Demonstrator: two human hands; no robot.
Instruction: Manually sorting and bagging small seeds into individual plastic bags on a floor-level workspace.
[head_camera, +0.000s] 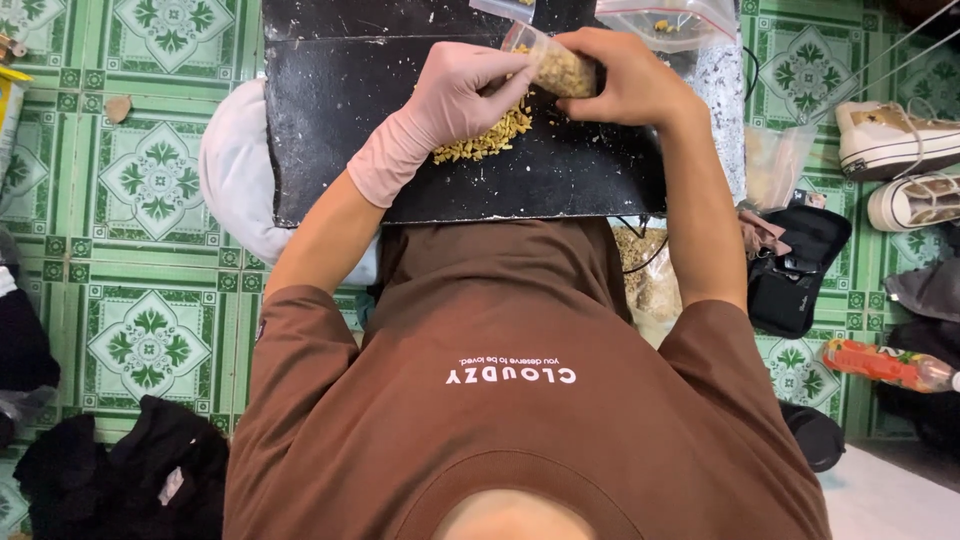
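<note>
A small clear bag, partly filled, is gripped by both closed hands, gloved left and bare right, while a pile of yellowish bits remains on the black bench.

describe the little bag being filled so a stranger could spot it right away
Find the black board in front of the person. At its far edge both hands pinch a small clear bag, part full of yellow crumbs. Unlike the other clear bags nearby, it is held.
</note>
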